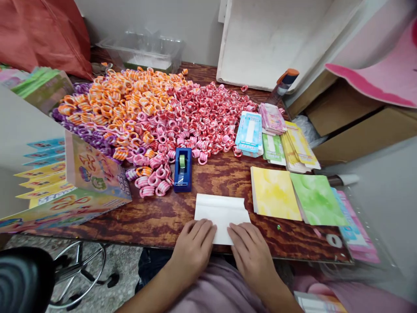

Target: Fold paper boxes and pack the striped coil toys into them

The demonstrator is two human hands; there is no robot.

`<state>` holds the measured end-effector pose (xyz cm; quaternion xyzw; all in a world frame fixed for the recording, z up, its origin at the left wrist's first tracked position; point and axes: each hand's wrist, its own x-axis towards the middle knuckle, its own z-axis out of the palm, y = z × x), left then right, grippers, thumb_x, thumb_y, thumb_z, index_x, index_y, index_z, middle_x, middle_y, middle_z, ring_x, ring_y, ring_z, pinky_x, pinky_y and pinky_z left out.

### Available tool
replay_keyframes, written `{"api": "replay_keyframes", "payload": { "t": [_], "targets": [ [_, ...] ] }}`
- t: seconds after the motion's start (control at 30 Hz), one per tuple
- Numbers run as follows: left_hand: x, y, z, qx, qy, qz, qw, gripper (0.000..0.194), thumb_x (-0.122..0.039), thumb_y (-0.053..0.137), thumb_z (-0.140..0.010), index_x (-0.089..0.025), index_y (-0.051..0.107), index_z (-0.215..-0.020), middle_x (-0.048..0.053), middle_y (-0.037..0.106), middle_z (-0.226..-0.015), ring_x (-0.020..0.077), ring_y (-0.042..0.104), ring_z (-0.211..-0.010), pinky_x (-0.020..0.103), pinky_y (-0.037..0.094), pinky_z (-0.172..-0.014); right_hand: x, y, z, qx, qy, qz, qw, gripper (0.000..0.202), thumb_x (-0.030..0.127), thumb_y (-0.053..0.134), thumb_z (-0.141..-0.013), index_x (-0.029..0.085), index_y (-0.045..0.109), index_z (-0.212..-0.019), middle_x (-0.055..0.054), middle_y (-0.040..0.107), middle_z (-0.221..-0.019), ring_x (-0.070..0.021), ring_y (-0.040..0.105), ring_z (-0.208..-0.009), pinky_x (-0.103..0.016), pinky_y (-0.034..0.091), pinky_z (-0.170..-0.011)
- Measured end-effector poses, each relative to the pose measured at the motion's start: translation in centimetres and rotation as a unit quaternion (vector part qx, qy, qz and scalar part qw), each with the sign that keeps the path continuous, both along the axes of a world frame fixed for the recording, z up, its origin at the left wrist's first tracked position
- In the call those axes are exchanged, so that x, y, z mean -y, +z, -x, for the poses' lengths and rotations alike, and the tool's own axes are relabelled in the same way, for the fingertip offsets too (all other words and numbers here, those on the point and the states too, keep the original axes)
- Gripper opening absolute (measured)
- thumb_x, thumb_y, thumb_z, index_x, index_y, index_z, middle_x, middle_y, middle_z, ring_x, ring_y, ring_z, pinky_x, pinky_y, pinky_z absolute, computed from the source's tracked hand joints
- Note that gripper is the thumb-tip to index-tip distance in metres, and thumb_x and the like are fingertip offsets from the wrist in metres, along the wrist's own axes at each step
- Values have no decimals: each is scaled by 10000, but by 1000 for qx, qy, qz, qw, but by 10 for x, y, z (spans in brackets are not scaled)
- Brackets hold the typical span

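Observation:
A white folded sheet of paper (221,213) lies on the wooden table near its front edge, with a crease along its top. My left hand (194,241) rests on its lower left part, fingers stretched out and lying flat. On the lower right part lies my right hand (249,243), its fingers also stretched out. Both thumbs are mostly hidden. Just beyond the paper stands a blue tape dispenser (183,170) with a small green-cored roll. Stacks of yellow cards (276,193) and green cards (317,199) lie to the right of the paper.
A big heap of coiled rings, orange (120,98), red (208,113), pink and purple, covers the back. Printed blue cards (249,132) and other stacks lie at right, near a bottle (285,82). A display box (97,174) stands left, a clear tray (146,50) behind.

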<state>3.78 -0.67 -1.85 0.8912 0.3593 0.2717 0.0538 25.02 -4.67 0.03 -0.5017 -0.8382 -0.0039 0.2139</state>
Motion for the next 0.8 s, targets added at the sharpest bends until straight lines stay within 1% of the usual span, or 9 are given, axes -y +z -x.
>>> {"api": "replay_keyframes", "payload": {
  "t": [0.1,0.2,0.27,0.37,0.43,0.5,0.6,0.7,0.8],
  "targets": [
    [-6,38,7,35,-15,29,999,257,-75,462,-987,-133,652,-1150,103,758,-995,238,672,-910,377,485,-812,-5,36,-6,-41,10,26,999,356,44,487,-958,186,668,-1230,-117,779,-1052,-277,677,-960,-473,542,-915],
    [-33,62,6,27,-9,201,979,200,-163,498,-1007,-210,665,-908,31,719,-801,200,640,-717,323,448,-657,-35,60,-15,-47,25,179,982,243,167,479,-1041,225,715,-1049,-77,766,-933,-231,695,-831,-381,540,-786],
    [-62,58,1,-18,0,362,932,138,-198,606,-969,-206,676,-849,18,743,-806,190,685,-738,287,462,-665,-66,59,-20,-18,5,332,943,235,238,497,-1069,226,706,-962,-36,746,-900,-202,699,-844,-318,506,-741],
    [-101,33,-8,-44,-4,390,920,39,-190,697,-908,-193,700,-869,25,777,-865,204,716,-820,270,490,-709,-110,39,-23,15,3,376,926,90,191,657,-978,209,697,-899,-9,737,-848,-190,700,-815,-274,453,-695],
    [-114,19,-11,-64,-7,389,919,8,-183,708,-893,-190,705,-897,38,781,-894,226,723,-871,286,503,-746,-126,25,-22,35,8,385,922,54,168,723,-920,198,692,-887,-14,731,-833,-196,700,-808,-265,427,-670],
    [-116,13,-11,-83,-14,380,921,55,-198,705,-896,-193,698,-950,46,776,-931,241,721,-904,305,512,-776,-130,17,-20,53,19,385,921,118,183,784,-871,190,683,-933,-28,737,-885,-210,703,-840,-266,424,-675],
    [-106,16,-8,-114,-40,357,926,180,-241,760,-855,-205,665,-1004,59,761,-1031,261,709,-975,332,528,-821,-118,13,-18,77,38,373,924,268,223,855,-818,182,660,-997,-59,746,-1001,-238,708,-923,-282,444,-724],
    [-99,19,-10,-150,-57,322,933,258,-220,805,-804,-201,636,-999,86,752,-1074,287,704,-1014,359,537,-850,-106,13,-17,101,51,352,929,199,225,831,-856,190,665,-960,-59,742,-979,-246,710,-926,-294,451,-725],
    [-101,18,-16,-181,-44,278,942,237,-145,748,-823,-181,621,-1019,104,759,-999,290,721,-932,364,539,-802,-106,10,-17,118,51,306,943,104,201,767,-909,186,677,-959,-70,719,-981,-250,686,-939,-316,463,-747]
  ]
}}
